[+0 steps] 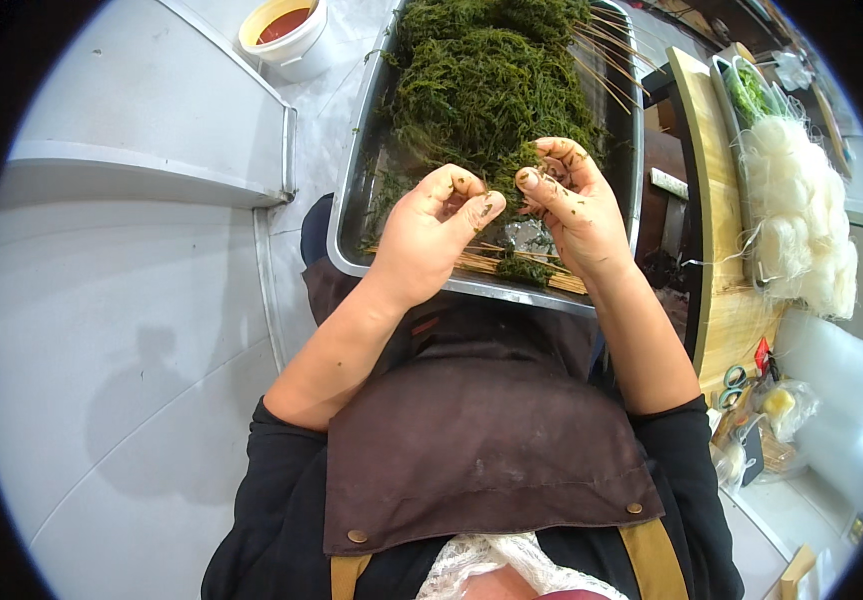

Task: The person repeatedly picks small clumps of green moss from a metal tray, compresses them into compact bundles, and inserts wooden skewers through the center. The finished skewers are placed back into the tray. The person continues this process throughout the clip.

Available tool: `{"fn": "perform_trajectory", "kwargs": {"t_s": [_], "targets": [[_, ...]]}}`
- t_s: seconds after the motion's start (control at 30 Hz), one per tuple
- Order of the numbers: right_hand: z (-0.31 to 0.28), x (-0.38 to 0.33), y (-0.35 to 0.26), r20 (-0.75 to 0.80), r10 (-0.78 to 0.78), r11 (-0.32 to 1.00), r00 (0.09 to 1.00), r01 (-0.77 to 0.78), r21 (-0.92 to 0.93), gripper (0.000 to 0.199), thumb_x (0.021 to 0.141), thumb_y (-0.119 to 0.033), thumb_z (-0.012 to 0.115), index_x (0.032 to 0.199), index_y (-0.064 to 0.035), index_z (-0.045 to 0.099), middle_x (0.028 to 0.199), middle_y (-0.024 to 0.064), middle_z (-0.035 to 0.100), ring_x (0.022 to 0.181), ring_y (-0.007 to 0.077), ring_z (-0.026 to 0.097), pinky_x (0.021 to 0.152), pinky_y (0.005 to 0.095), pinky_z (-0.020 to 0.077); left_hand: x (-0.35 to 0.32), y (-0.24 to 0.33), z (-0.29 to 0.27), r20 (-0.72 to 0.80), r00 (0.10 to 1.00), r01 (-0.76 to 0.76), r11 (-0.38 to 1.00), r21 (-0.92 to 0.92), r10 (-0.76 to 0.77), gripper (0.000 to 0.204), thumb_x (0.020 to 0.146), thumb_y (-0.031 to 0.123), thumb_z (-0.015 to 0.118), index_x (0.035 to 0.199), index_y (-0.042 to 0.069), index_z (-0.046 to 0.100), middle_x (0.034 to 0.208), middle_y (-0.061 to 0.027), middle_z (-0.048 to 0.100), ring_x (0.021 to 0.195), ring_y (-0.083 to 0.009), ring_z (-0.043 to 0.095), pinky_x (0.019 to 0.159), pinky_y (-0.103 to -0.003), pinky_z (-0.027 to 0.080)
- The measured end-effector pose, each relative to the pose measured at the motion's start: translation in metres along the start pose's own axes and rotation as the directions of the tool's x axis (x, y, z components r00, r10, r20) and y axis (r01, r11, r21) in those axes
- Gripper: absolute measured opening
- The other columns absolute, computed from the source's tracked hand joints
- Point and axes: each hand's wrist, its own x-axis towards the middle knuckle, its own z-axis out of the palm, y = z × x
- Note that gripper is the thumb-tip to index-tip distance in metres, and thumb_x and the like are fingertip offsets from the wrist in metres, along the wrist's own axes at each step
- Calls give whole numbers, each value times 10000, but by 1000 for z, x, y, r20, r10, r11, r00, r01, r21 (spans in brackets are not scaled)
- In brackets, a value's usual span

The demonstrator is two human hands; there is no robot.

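Head view: my left hand (pixel 432 225) and right hand (pixel 572 200) meet over the near end of a steel tray (pixel 352 180) that rests on my lap. My left fingers are curled together, thumb pressed to forefinger, pinching what looks like a small tuft of seaweed (pixel 482 80); I cannot tell whether a skewer is caught in that pinch. My right fingers are half curled, thumb and forefinger nearly touching the left thumb, and bits of green cling to them; whether they clamp anything is not clear. The main heap of seaweed fills the far and middle part of the tray, just beyond my fingertips. Finished skewers (pixel 512 262) lie in a row along the near wall, below my hands; bare sticks (pixel 602 60) fan out at the far right corner. A tub (pixel 287 30) of red sauce stands on the floor to the far left; white noodles (pixel 802 210) lie on a wooden board (pixel 717 200) at right. To do this step well, I judge that the tuft should be kept small and tight, the pinch close to the stick's point, and both hands low over the tray so that loose strands fall back in.
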Motion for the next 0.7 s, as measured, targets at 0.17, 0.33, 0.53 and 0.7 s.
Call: {"fn": "perform_trajectory", "kwargs": {"t_s": [0.17, 0.33, 0.53, 0.7], "targets": [[3, -4, 1, 5, 103, 991, 995, -103, 80, 278, 946, -88, 762, 1185, -63, 623, 1002, 4, 685, 857, 86, 642, 782, 258, 551, 2, 8, -13, 71, 975, 210, 977, -24, -208, 101, 1019, 116, 680, 1068, 55, 615, 1011, 19, 634, 932, -69, 590, 896, -240, 487], [5, -7, 6, -17, 108, 993, 994, -107, 53, 292, 925, -102, 792, 1164, -38, 637, 1014, 22, 679, 912, 102, 654, 806, 264, 555, 2, 9, -12, 85, 976, 215, 960, -180, -202, 287, 1011, 97, 682, 1271, 54, 569, 1188, -21, 618, 1058, -99, 601, 910, -263, 498], [4, -7, 13, -63, 17, 990, 998, -26, -141, 362, 920, -94, 794, 1248, -54, 646, 1048, 15, 706, 884, 88, 656, 792, 250, 553, 2, 0, -8, 95, 966, 259, 929, -264, -242, 386, 1008, 57, 667, 1370, 37, 534, 1239, -36, 617, 1120, -119, 609, 947, -284, 505], [-21, -17, -1, 16, -53, 973, 998, 55, -225, 332, 981, -133, 732, 1266, -6, 617, 1100, 73, 711, 927, 126, 688, 829, 258, 559, 4, -10, -9, 211, 934, 354, 825, -440, -289, 391, 1011, 31, 636, 1385, -12, 528, 1268, -59, 639, 1119, -140, 633, 1005, -326, 516]]}}
